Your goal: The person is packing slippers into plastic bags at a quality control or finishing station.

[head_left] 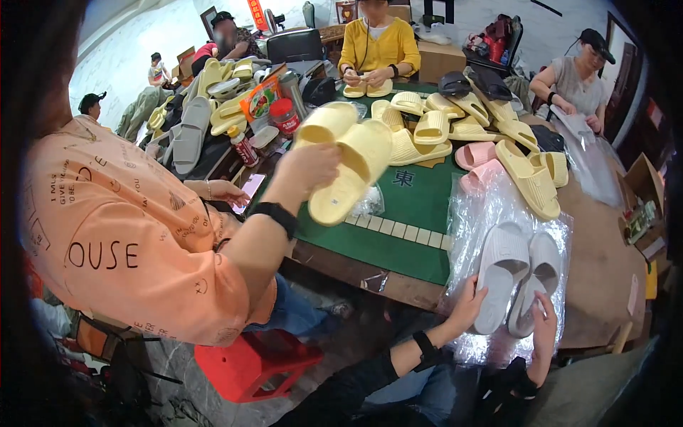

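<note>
Over the clear plastic (484, 206), the left hand (466, 304) and right hand (545, 331), half-closed, each grip one grey slipper (494, 302).

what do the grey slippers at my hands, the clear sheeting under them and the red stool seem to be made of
Grey slippers: probably moulded foam or soft plastic, matte, each looking one-piece with no visible stitching.
Clear sheeting: thin, glossy plastic film, judging by its wrinkles and bright glints.
Red stool: likely hard plastic, slightly shiny, from its even colour and smooth faces.
</note>
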### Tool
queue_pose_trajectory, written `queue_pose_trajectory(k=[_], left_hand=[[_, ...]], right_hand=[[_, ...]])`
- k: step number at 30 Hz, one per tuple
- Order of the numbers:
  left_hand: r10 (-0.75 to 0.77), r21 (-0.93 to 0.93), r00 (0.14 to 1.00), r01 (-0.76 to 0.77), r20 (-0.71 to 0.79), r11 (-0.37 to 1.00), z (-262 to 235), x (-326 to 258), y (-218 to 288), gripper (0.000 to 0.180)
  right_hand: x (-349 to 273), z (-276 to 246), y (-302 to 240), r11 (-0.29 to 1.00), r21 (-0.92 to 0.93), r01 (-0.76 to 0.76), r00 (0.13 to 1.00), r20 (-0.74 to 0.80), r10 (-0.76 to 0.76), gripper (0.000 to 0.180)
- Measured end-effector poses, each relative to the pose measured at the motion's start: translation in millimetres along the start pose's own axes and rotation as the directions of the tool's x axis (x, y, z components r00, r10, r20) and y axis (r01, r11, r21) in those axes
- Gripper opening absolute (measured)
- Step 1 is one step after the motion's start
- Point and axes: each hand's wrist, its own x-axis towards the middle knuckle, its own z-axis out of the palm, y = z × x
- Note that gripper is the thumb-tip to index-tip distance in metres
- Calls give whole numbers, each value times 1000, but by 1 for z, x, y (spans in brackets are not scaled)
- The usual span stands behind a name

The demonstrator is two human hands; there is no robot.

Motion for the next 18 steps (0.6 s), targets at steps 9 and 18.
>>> queue_pose_trajectory(k=[9, 18], left_hand=[[22, 337, 997, -45, 73, 940, 13, -12, 40, 46], [218, 723, 883, -466, 416, 510, -2, -32, 55, 48]], right_hand=[[43, 30, -11, 954, -286, 93, 990, 129, -58, 39], [62, 35, -19, 730, -683, -24, 999, 10, 42, 51]])
